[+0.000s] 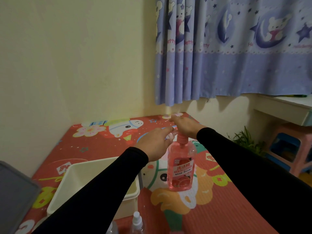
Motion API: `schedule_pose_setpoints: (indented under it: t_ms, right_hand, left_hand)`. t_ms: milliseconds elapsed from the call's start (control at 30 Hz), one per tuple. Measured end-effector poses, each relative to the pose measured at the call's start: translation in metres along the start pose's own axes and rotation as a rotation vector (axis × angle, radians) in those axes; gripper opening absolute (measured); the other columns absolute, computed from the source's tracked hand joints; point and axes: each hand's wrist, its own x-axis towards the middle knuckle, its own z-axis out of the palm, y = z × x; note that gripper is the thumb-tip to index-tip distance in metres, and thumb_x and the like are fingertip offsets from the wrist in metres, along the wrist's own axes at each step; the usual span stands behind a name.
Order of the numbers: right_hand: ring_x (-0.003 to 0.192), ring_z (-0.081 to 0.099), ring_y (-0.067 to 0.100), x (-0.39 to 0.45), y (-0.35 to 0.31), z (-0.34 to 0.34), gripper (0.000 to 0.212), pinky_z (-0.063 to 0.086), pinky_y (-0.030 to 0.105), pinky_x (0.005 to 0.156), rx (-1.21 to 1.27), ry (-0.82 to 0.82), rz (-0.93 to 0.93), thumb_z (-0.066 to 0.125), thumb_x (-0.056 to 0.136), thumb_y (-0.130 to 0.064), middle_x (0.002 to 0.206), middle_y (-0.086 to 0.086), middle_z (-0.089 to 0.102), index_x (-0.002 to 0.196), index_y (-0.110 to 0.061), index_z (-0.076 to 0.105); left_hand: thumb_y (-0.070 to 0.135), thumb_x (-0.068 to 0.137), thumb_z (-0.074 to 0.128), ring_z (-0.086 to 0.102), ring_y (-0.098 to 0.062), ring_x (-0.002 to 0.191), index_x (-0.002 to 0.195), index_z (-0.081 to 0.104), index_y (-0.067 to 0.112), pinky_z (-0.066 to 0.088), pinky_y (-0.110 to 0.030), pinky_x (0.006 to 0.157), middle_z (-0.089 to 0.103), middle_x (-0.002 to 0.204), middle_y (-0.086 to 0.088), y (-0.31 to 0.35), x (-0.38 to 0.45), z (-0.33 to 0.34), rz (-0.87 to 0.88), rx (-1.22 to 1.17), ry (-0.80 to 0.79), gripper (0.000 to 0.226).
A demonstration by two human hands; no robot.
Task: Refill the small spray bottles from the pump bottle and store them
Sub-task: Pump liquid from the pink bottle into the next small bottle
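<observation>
Two hands at pump bottle (182,166), right hand (184,126) on pump, left hand (154,143) beside (perhaps holding something)

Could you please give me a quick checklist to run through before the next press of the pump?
1. Pump bottle upright on the mat: ok.
2. Right hand on the pump head: ok.
3. Left hand holds a small clear bottle by the nozzle: ok.
4. Bottle mouth aligned under the spout: cannot tell.
5. White bin open for storing: ok.
6. Capped spray bottle waiting nearby: ok.
</observation>
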Motion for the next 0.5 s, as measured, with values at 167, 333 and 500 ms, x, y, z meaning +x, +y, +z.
schedule_pose_setpoints:
  t_ms: [167,333,500]
  right_hand:
    - [0.123,0.05,0.034,-0.001,-0.011,-0.01,0.054,0.037,0.045,0.107,0.016,0.026,-0.022,0.021,0.102,-0.041,0.134,0.02,0.054,0.129,-0.006,0.054]
    - [0.125,0.05,0.036,0.002,0.003,0.002,0.047,0.039,0.044,0.108,0.061,0.002,0.001,0.029,0.103,-0.036,0.134,0.019,0.055,0.13,-0.005,0.053]
    - [0.13,0.046,0.035,0.0,-0.001,0.0,0.049,0.036,0.043,0.111,0.014,-0.003,-0.024,0.028,0.104,-0.037,0.138,0.018,0.051,0.134,-0.006,0.05]
  left_hand:
    - [0.035,0.1,0.042,0.049,-0.024,0.118,0.14,0.04,0.025,0.034,-0.028,0.083,0.053,0.133,-0.007,0.0,0.004,-0.009,-0.001,-0.023,0.036,0.041]
    - [0.036,0.101,0.039,0.05,-0.023,0.116,0.139,0.041,0.026,0.04,-0.035,0.092,0.054,0.131,-0.006,-0.002,0.0,0.002,0.003,-0.032,0.026,0.039]
    - [0.039,0.101,0.038,0.049,-0.023,0.118,0.137,0.043,0.025,0.036,-0.028,0.087,0.054,0.131,-0.005,-0.005,0.002,0.0,-0.009,-0.071,-0.007,0.039]
